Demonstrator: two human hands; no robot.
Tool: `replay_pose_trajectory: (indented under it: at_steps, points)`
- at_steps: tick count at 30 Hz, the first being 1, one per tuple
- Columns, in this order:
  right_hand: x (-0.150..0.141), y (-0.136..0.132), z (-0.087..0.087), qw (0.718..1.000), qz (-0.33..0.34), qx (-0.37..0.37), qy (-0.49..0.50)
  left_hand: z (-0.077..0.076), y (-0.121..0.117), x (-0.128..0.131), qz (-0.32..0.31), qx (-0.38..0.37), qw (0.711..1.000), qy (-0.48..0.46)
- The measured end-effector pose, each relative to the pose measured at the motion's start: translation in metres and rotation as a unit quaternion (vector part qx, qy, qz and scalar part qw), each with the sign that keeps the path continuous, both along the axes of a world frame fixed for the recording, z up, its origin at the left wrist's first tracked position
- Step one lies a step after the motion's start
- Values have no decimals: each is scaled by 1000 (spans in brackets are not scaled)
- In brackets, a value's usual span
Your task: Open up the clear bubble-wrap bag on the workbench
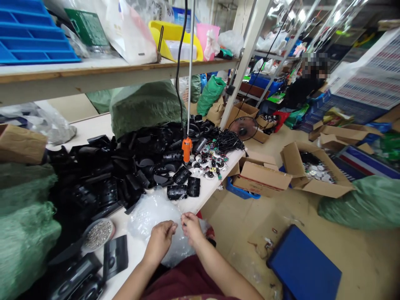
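Observation:
My left hand [162, 237] and my right hand [191, 228] are close together at the table's front edge, a small gap between them. Fingers and thumb are pinched together on both; whatever is in them is too small to make out. Beneath and behind them spreads a clear plastic bag [148, 212], partly over the edge toward my lap. Just beyond the bag lie several black plastic shells [177, 192]. Left of my left hand stands a tub of small metal screws [99, 233], with a black housing piece [115, 257] beside it.
An orange electric screwdriver [186, 150] hangs over a large heap of black parts [125, 166]. Small round wired components [209, 162] and black cables [229, 141] lie at the right. Green sacks [28, 225] flank the left. Cartons [262, 177] and a blue stool [306, 262] stand on the floor.

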State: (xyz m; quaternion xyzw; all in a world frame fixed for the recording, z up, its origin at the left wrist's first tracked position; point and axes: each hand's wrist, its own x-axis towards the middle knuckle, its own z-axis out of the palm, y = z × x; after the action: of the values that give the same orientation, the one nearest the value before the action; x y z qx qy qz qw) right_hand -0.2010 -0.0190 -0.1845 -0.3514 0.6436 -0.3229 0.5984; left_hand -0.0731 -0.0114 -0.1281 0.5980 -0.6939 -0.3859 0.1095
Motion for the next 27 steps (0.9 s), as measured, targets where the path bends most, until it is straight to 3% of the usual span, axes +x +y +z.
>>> replay_pose_trajectory:
  at_steps: [5, 8, 11, 19, 27]
  points:
    - [-20, -2, 22, 984, 104, -107, 100, 4, -19, -5, -9, 80, 992, -94]
    - [-22, 0, 29, 963, 146, -162, 161, 11, -23, -11, -37, 66, 987, -143]
    - [-13, 0, 25, 951, 161, -171, 199, 16, -18, -17, -50, 37, 983, -171]
    - [-13, -21, -11, 968, 72, -116, 212, 18, 0, -19, -65, -7, 987, -144]
    - [-26, -23, -32, 982, -43, -95, 160, 23, 20, 10, -46, -42, 998, 20]
